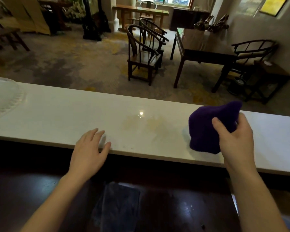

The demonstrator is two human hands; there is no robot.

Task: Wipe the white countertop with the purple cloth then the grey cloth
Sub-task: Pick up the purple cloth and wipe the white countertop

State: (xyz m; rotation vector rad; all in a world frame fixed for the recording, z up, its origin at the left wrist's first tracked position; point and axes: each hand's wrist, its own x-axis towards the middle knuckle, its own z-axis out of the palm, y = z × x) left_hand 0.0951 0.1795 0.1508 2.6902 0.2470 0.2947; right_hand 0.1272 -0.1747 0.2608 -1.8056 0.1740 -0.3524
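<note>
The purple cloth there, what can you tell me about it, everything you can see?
The purple cloth is deep violet, soft and fuzzy-looking, bunched into a lump with one corner poking up. The right hand clutches it from the right side, thumb pressed into its front. Its lower edge hangs at the white countertop, just right of a faint yellowish stain.

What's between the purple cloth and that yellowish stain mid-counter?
Nothing visible. The right hand holds the purple cloth just right of the stain; the white countertop between is bare. The left hand rests at the near edge.
</note>
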